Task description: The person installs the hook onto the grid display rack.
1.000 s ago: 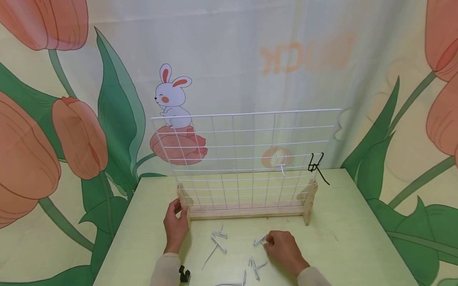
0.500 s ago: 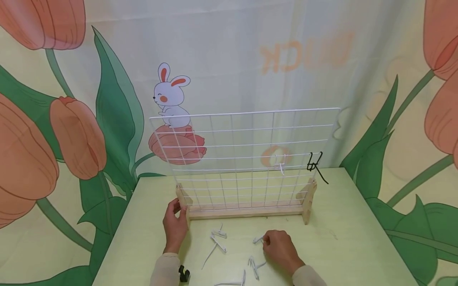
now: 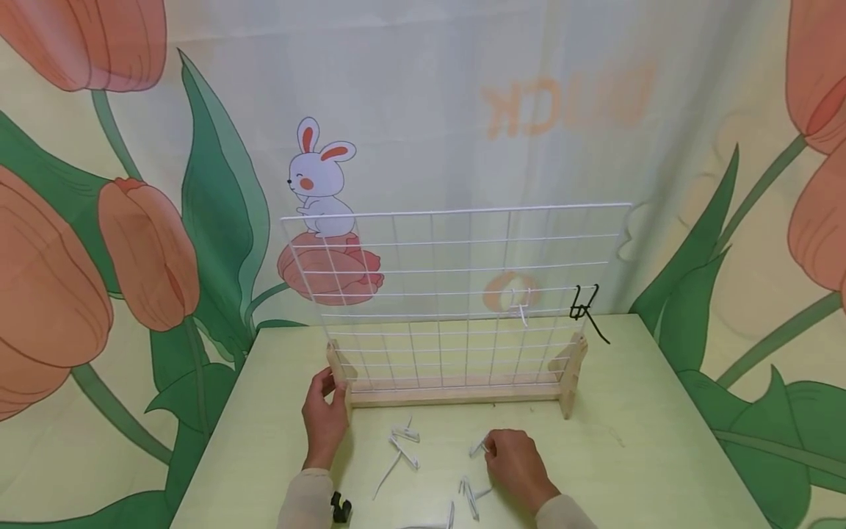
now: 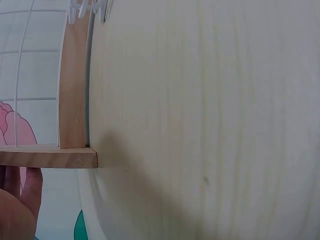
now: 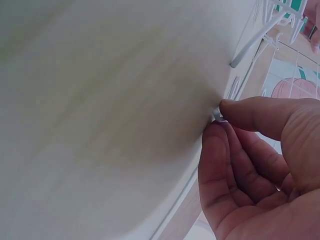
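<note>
A white wire grid panel (image 3: 429, 272) stands in a wooden base (image 3: 456, 397). My left hand (image 3: 324, 422) touches the outer side of the base's left end piece (image 4: 50, 159); in the left wrist view its fingers show only on that side. My right hand (image 3: 518, 463) pinches a small white wire hook (image 3: 477, 445) between thumb and fingertips, low over the table. In the right wrist view the fingers (image 5: 215, 170) hide most of that hook. A white hook (image 3: 521, 305) and a black hook (image 3: 581, 303) hang on the grid's right half.
Several loose white hooks, such as one hook (image 3: 405, 451) between the hands and another hook (image 3: 469, 497) nearer, lie on the pale table (image 3: 661, 441). A small black piece (image 3: 340, 507) lies beside the left sleeve. A printed curtain (image 3: 423, 95) hangs behind.
The right hand has moved very slightly nearer, and the pinched white hook has tilted a little. The left hand stays at the wooden end piece.
</note>
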A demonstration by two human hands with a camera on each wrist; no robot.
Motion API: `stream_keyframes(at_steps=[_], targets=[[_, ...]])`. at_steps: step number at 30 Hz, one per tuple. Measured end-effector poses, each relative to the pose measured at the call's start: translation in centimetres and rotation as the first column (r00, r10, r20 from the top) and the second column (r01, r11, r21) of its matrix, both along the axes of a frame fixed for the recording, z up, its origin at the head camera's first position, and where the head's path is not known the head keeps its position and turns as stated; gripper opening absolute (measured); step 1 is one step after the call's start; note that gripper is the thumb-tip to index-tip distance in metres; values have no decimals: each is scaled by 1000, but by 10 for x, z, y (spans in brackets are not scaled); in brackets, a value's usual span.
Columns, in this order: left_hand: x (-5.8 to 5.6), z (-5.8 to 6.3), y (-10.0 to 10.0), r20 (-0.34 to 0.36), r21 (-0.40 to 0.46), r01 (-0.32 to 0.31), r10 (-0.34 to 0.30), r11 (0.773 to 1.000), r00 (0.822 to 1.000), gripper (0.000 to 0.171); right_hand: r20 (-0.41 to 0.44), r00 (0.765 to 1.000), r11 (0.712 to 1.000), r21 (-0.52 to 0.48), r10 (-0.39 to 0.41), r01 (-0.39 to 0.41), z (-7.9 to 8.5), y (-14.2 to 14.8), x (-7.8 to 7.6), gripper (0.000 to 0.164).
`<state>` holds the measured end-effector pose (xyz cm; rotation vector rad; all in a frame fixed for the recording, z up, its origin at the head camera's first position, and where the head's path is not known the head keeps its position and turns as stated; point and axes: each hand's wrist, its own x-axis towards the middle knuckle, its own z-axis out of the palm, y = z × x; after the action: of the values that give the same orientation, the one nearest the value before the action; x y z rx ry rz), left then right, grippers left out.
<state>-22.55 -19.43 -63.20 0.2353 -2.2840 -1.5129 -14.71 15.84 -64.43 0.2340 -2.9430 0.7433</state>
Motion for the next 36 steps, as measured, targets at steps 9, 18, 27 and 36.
stream_keyframes(at_steps=[9,18,27,36], targets=[[1,1,2,1,7,-11,11,1000,1000,37,-35,999,1000,7,-5,5,-3,2,-3,17],[0,0,1,-16,6,-17,17,1000,1000,37,-63,998,1000,-16,-13,12,-1,2,-4,16],[-1,-3,0,-30,-8,-15,14,1000,999,37,-146,989,999,-28,-28,24,6,1,-5,14],[-1,-2,2,-20,-16,-20,19,1000,1000,38,-232,970,989,-140,-78,46,24,4,-4,13]])
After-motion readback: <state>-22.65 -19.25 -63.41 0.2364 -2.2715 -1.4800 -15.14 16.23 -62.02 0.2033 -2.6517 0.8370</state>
